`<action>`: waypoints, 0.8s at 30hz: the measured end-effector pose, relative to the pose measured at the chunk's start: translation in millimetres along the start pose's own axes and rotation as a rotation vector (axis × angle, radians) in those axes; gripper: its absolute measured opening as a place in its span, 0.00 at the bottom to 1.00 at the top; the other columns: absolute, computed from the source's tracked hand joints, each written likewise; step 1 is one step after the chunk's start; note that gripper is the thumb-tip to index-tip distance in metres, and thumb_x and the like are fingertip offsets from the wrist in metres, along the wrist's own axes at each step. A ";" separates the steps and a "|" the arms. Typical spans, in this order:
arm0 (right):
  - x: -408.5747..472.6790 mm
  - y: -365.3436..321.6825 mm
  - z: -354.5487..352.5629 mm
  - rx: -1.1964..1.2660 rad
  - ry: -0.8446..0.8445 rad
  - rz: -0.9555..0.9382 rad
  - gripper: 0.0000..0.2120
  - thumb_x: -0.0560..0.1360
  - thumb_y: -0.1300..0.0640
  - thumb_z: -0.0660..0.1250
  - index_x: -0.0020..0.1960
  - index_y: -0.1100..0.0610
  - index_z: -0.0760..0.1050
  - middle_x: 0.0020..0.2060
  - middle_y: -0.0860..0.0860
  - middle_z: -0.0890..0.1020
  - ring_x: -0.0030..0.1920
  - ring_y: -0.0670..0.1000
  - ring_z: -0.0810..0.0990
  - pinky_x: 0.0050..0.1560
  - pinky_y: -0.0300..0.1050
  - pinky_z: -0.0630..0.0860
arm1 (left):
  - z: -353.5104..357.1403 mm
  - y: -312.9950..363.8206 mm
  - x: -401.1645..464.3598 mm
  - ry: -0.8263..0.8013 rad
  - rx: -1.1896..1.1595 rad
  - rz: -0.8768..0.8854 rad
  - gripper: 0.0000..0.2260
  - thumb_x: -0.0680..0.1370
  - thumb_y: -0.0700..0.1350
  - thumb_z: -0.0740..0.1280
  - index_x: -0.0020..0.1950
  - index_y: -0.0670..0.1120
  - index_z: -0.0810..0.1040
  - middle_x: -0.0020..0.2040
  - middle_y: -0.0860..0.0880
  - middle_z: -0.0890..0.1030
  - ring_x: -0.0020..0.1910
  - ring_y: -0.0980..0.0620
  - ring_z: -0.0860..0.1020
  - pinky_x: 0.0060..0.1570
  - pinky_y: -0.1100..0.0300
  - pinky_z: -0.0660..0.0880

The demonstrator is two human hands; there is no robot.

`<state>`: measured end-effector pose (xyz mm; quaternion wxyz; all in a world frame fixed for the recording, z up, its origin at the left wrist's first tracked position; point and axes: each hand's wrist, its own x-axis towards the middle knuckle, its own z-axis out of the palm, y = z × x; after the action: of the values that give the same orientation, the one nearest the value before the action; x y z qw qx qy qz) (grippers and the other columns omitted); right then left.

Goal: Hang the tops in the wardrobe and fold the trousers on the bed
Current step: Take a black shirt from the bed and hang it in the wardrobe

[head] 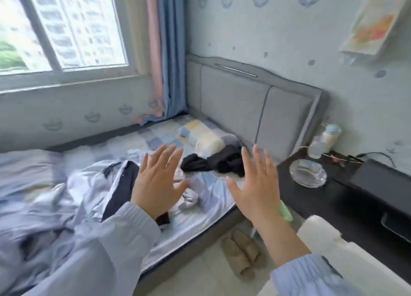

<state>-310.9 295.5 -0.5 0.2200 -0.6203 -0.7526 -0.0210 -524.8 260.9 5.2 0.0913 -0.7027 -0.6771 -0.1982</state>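
Both hands are raised in front of the person above the bed edge, palms facing forward, fingers straight and spread, holding nothing: the left hand [158, 180] in a pale grey sleeve, the right hand [255, 184] with its light blue sleeve pushed back along the forearm. Beyond them, on the bed [195, 226] with its pale sheet, lies a crumpled black garment [218, 160] near the grey padded headboard [244, 104], just in front of a patchwork pillow [200, 133]. To the left a rumpled white and dark navy garment [106, 184] is spread over the sheet. A clear glass ashtray [308, 173] sits on the dark bedside table [329, 198], and beige slippers [241, 253] rest on the floor beside the bed.
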 end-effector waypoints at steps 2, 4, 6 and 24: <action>6.3 -60.6 43.4 0.028 -0.038 -0.071 0.36 0.71 0.38 0.50 0.75 0.53 0.58 0.75 0.56 0.59 0.75 0.59 0.56 0.71 0.59 0.59 | 3.4 -69.4 -29.4 -0.057 0.046 -0.146 0.32 0.76 0.60 0.60 0.76 0.51 0.56 0.77 0.52 0.57 0.76 0.50 0.51 0.75 0.48 0.48; 10.1 -120.5 82.6 0.081 -0.144 -0.128 0.34 0.75 0.40 0.55 0.76 0.53 0.53 0.76 0.55 0.54 0.76 0.57 0.51 0.74 0.55 0.53 | 7.5 -129.0 -55.7 -0.119 0.060 -0.259 0.32 0.76 0.60 0.60 0.77 0.51 0.53 0.77 0.52 0.54 0.77 0.50 0.49 0.75 0.49 0.45; 9.9 -174.3 119.7 0.118 -0.246 -0.191 0.34 0.76 0.42 0.58 0.76 0.53 0.51 0.76 0.55 0.51 0.76 0.56 0.47 0.75 0.52 0.48 | 15.6 -177.3 -79.9 -0.173 0.081 -0.340 0.33 0.76 0.60 0.60 0.77 0.51 0.53 0.77 0.51 0.54 0.76 0.49 0.49 0.75 0.48 0.46; 140.8 -340.0 445.9 0.189 -0.770 -0.171 0.20 0.76 0.54 0.59 0.68 0.53 0.66 0.60 0.49 0.74 0.62 0.52 0.68 0.61 0.46 0.67 | 193.1 -462.0 -1.0 -0.520 -0.027 -0.744 0.25 0.78 0.53 0.60 0.74 0.51 0.60 0.71 0.51 0.63 0.69 0.49 0.63 0.65 0.55 0.65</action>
<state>-786.4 483.5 -270.5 -0.0244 -0.4953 -0.8274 0.2637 -951.3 367.2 -234.6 -0.1686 -0.4391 -0.8814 -0.0433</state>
